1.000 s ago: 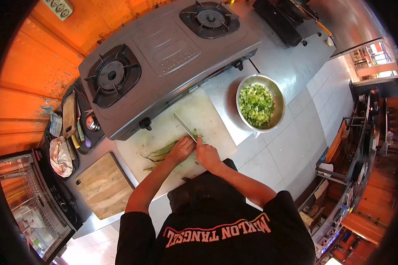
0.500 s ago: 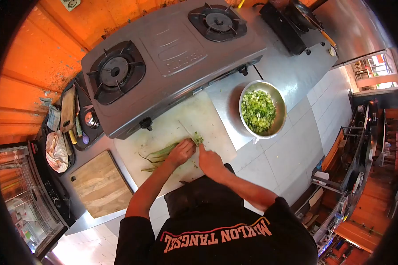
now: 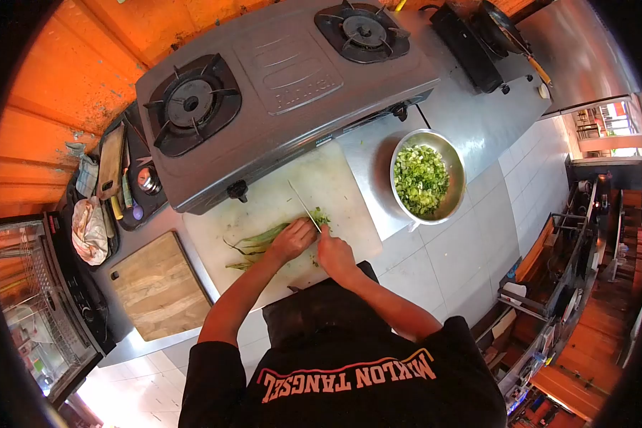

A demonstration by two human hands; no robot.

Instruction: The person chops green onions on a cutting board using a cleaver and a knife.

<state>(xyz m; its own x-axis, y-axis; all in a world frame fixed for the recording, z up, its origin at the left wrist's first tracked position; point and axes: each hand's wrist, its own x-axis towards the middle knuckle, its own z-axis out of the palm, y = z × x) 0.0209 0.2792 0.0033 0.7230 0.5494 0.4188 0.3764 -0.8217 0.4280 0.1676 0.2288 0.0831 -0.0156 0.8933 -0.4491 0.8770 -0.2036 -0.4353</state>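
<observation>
On the white cutting board [image 3: 357,207], my left hand [image 3: 295,239] is closed over a bunch of green onions [image 3: 253,246], whose long leafy ends trail off to the left. My right hand [image 3: 335,255] grips the handle of a knife [image 3: 304,205]. The blade points away from me toward the stove and lies right beside the fingertips of my left hand. Small chopped green pieces [image 3: 321,213] lie just right of the blade. A metal bowl [image 3: 458,187] of chopped green onions [image 3: 419,178] stands to the right of the board.
A two-burner gas stove [image 3: 285,85] stands directly behind the board. To the left lie a wooden cutting board [image 3: 160,285], a dark tray [image 3: 132,220] with utensils and a crumpled cloth bag [image 3: 90,232]. Pans [image 3: 496,32] sit at the far right.
The camera view has shifted slightly. The knife blade stands a little closer to upright in view, and my right hand stays on its handle. My left hand keeps holding the green onions.
</observation>
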